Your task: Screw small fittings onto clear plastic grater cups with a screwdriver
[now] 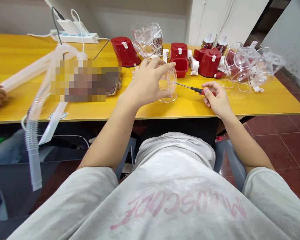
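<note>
Nearer than the red box (pixel 182 73), the left hand (pixel 148 79), spread wide, is gripping a clear cup (pixel 170 83) while the right hand (pixel 217 100), pinching a screwdriver (pixel 196 89), is seemingly probing it, next needing steady alignment

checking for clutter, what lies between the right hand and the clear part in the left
In the head view, a screwdriver extends from the right hand toward the clear part.

Light-grey shirt (pixel 175 173), seemingly faded pink lettering (pixel 185 204)
</note>
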Demonstrator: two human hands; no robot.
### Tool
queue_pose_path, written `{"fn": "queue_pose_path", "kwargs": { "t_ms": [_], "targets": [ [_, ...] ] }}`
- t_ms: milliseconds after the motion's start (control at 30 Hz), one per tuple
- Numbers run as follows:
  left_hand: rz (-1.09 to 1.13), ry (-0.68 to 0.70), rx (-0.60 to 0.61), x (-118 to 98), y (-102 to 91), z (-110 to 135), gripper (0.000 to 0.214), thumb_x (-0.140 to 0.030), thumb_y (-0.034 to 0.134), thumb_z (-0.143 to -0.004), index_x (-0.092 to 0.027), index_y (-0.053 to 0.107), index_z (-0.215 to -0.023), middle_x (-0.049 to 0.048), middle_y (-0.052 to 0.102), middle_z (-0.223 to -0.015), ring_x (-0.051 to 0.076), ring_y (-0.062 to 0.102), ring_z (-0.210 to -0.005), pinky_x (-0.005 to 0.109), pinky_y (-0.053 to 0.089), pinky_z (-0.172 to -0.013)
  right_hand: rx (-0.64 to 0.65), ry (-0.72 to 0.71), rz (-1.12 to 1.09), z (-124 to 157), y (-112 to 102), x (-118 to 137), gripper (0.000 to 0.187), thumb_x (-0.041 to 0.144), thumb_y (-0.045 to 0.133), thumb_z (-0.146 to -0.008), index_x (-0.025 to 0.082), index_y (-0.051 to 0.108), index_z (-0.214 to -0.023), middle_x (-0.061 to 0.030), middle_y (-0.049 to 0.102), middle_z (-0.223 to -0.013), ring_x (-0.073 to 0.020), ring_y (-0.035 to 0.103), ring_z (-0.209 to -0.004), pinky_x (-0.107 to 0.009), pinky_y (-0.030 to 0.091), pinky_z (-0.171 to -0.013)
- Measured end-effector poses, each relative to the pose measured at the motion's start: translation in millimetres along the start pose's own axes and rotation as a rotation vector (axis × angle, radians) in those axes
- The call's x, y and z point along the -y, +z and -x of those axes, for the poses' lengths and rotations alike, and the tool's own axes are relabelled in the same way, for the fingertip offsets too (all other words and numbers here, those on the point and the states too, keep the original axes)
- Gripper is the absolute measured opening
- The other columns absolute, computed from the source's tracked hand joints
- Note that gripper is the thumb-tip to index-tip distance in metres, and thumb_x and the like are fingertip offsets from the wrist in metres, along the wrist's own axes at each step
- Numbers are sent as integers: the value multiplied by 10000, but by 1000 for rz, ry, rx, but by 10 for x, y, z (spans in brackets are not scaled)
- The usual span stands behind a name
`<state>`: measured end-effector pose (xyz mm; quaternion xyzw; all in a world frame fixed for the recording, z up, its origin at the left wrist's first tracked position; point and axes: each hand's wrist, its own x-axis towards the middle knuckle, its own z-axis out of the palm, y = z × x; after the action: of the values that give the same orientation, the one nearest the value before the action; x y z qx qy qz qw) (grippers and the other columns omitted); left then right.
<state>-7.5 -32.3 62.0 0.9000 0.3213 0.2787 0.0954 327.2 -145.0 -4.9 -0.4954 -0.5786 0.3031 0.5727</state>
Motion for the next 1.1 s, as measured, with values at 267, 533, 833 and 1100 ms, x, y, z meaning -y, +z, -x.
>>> {"fn": "queue_pose_path", "kwargs": {
  "t_ms": [267,533,833,1100],
  "targets": [
    [-14,24,1,10,-23,0,1158,-1025,918,-901,-556,613,-1915,3,671,-1913,610,480,-1795,961,354,-1489,-77,-118,18,8,-17,-51,523,549,1092,-892,338,787,-1260,-85,800,-1263,-305,774,-1116,-391,708,-797],
    [-22,42,-31,-90,-30,-10,813,-920,677,-1152,-576,679,-1888,16,716,-1893,541,563,-1818,852,424,-1536,-129,-8,-196,-29,-37,-88,782,920,1149,-801,367,762,-1194,-15,806,-1143,-213,743,-873,-361,745,-803],
    [8,30,-66,-178,-6,13,725,-670,693,-1164,-415,780,-1837,112,722,-1859,519,595,-1755,812,386,-1554,-37,-146,-162,-53,-129,-264,621,661,1118,-952,375,759,-1371,-42,844,-1317,-232,794,-1107,-321,713,-881],
    [-4,15,-41,-220,-27,24,746,-578,718,-1181,-369,717,-1897,153,683,-1891,521,576,-1755,772,414,-1524,-42,-73,-96,-4,-46,-119,792,1025,991,-964,354,737,-1299,-20,766,-1221,-119,573,-661,-292,486,-548]
  ]
}}
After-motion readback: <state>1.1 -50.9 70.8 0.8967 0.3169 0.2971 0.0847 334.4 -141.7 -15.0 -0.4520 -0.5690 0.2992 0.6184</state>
